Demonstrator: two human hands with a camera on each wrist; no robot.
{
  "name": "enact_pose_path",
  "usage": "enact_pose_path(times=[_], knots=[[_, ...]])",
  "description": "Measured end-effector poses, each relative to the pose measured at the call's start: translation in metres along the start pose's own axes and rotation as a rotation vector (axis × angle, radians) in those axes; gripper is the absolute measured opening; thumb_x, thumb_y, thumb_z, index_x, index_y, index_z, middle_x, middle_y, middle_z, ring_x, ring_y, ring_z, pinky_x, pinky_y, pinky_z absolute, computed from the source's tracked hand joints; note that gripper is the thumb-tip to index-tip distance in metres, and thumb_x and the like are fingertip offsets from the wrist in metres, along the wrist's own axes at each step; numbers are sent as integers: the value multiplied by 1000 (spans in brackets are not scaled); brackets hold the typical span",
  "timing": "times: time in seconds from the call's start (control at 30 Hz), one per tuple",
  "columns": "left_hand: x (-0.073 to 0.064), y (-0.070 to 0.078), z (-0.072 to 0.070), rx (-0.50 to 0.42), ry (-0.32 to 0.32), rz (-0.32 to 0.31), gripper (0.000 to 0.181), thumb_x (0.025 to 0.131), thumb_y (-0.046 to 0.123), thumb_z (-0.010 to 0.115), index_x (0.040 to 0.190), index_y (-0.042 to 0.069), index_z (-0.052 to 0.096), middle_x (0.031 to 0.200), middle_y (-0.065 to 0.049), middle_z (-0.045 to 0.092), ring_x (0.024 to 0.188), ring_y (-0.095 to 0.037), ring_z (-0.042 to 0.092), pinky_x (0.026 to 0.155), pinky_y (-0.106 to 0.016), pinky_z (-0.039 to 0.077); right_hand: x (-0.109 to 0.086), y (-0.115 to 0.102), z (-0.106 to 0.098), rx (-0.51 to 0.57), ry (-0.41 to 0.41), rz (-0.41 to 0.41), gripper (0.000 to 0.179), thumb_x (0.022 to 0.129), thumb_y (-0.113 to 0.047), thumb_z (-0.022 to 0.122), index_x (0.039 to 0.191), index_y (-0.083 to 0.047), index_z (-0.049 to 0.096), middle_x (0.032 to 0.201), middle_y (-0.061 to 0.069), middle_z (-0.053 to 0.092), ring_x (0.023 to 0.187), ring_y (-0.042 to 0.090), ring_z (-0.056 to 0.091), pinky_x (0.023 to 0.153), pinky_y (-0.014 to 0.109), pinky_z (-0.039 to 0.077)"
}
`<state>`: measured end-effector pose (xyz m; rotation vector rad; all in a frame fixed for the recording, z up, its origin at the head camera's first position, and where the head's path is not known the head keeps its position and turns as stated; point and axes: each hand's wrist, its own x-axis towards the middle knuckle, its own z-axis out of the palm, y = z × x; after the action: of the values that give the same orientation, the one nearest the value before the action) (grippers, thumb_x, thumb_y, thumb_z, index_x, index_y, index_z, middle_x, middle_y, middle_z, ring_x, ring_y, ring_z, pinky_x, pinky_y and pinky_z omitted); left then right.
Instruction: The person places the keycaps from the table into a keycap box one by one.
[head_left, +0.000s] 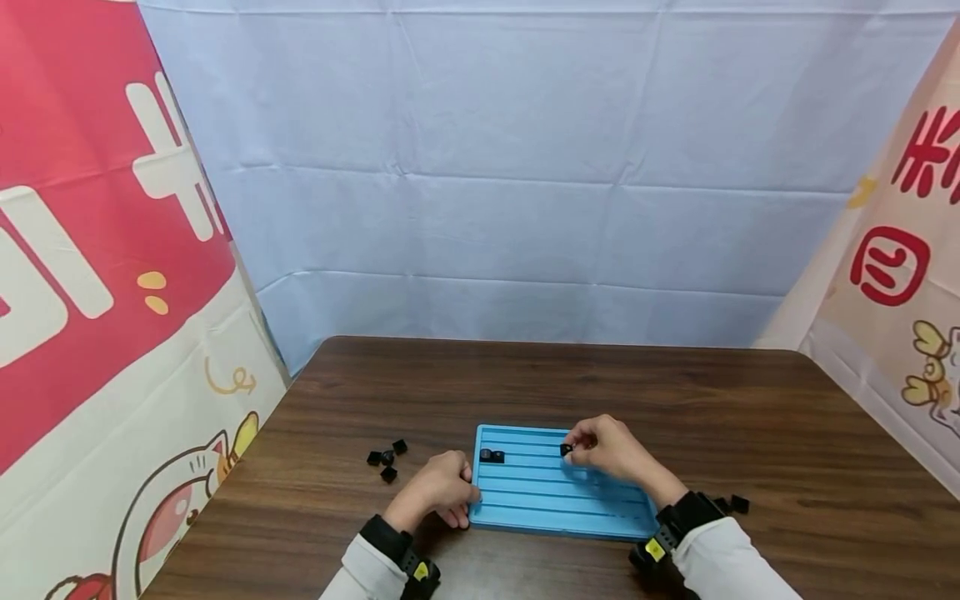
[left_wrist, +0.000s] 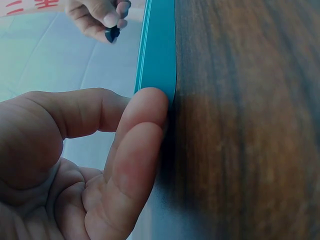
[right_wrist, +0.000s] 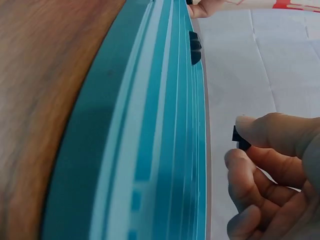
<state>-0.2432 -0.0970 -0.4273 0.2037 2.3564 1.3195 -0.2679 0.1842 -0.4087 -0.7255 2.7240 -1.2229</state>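
A blue ridged tray (head_left: 525,501) lies on the table. My left hand (head_left: 441,485) holds its near left edge, with curled fingertips against the side in the left wrist view. Over the upper right part of the tray, my right hand (head_left: 609,447) pinches a small black keycap (right_wrist: 241,138) between thumb and fingers. In the right wrist view that piece is held above the tray surface, apart from it. Two black keycaps (head_left: 492,456) sit side by side in an upper row at the tray's left end.
Several loose black keycaps (head_left: 387,458) lie on the dark wooden table (head_left: 420,383) left of the tray. More black pieces (head_left: 739,504) lie beyond the right wrist, partly hidden by it. A pale blue cloth (head_left: 510,225) hangs behind the table, with printed cloths at both sides.
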Motion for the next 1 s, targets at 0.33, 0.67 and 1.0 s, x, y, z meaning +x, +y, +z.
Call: enact_pose_path(times=[0.33, 0.67, 1.0], knots=[[1, -1, 1, 0, -8, 10, 16, 82, -3, 64, 81, 0, 48, 60, -18, 58, 44, -20, 58, 42, -33, 51, 12, -8, 15, 29, -52, 29, 11, 81, -1, 69, 92, 0, 66, 72, 1, 58, 60, 17, 53, 51, 29, 46], [0, -1, -1, -9, 0, 15, 17, 81, -4, 63, 81, 1, 46, 57, -17, 57, 43, -20, 58, 42, -33, 51, 27, -23, 30, 46, -52, 92, 13, 80, 9, 64, 90, 0, 66, 73, 2, 60, 61, 16, 56, 55, 30, 46], [4, -5, -2, -10, -18, 1, 17, 83, -3, 63, 81, 1, 46, 58, -17, 56, 43, -19, 58, 43, -33, 51, 38, -31, 47, -14, -54, 119, 15, 78, 2, 71, 92, -1, 67, 67, 1, 58, 58, 15, 57, 56, 30, 47]])
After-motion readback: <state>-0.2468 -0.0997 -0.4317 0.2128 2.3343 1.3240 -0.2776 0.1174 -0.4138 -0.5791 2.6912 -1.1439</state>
